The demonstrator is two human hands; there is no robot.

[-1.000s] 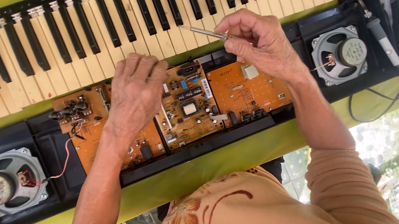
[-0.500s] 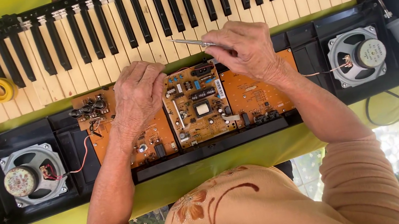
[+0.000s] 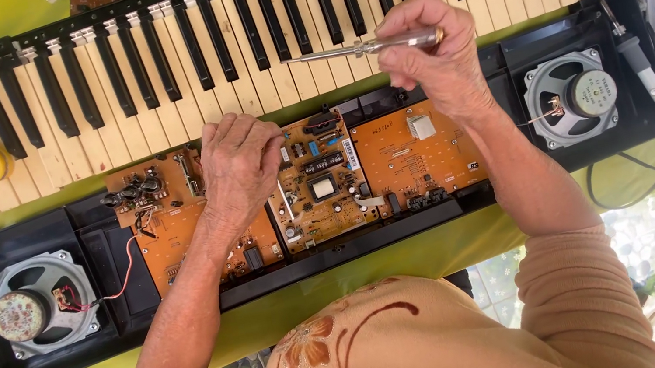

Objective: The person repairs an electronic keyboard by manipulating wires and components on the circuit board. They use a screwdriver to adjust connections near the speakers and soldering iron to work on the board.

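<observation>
Head view, right hand (image 3: 434, 51), screwdriver (image 3: 362, 48) level, tip leftward

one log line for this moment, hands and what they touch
left hand: resting on orange circuit board | right hand: holds screwdriver above keys | speakers exposed

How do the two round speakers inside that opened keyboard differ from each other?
The left speaker sits low, near the case's front edge; the right speaker sits higher, close to the keys. The left one's magnet looks worn and brownish, with red and black wires plainly attached; the right one's magnet looks cleaner and grey, its wiring thin and hard to make out. Both are round, grey-framed, and face magnet-up.
</observation>
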